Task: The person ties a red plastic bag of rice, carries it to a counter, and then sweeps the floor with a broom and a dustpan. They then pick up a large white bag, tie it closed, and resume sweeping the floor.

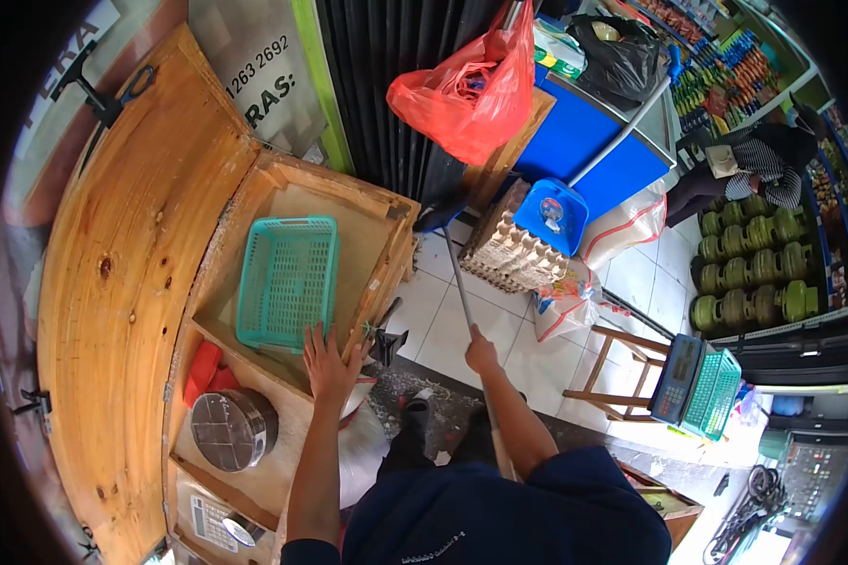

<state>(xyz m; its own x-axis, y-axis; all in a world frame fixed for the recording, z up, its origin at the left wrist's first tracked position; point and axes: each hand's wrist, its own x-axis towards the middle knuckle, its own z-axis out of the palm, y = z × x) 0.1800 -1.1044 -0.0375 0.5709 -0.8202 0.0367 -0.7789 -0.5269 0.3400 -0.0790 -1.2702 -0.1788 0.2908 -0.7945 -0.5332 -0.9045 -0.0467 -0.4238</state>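
My right hand (481, 350) is closed around the grey handle of a broom (460, 282). Its dark head, with some blue, lies by the corner of a wooden box. My left hand (330, 365) has its fingers spread, with fingertips right at the near rim of a turquoise plastic basket (287, 282). That basket sits inside the open wooden box (372, 202), and my left thumb is by the box's front edge. A small black clamp-like piece (389, 347) sticks out beside this hand.
A blue dustpan (551, 217) rests on stacked egg trays (513, 250). A red plastic bag (471, 85) hangs above. To the right, a scale (680, 379) stands on a wooden stool (612, 372). Green gas cylinders (758, 268) and a person in stripes (763, 155) are farther back.
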